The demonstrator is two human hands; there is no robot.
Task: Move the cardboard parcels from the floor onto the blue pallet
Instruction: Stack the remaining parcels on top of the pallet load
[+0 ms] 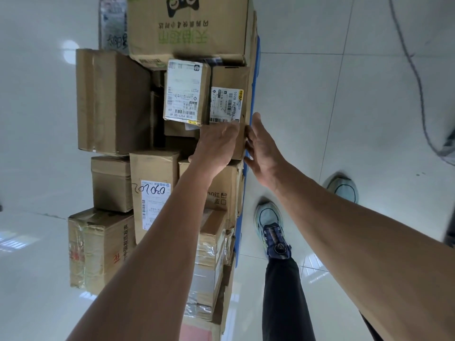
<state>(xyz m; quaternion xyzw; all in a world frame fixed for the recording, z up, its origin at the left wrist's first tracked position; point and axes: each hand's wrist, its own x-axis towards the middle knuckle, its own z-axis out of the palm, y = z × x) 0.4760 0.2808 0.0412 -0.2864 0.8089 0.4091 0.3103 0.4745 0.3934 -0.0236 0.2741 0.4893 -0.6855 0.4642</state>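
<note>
Here both the left hand and right hand, fingers spread, flank a labelled parcel crowded among stacked boxes

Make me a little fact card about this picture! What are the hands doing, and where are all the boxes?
Place: shiny white tiled floor
Boxes: many cardboard parcels stacked together
Pallet: blue pallet, only its edge shows beside the stack
Left hand: left hand flat on top of a labelled parcel
Right hand: right hand open against that parcel's side
Biggest box: box with green print at the far end
Feet: two light sneakers on the floor next to the stack
</note>
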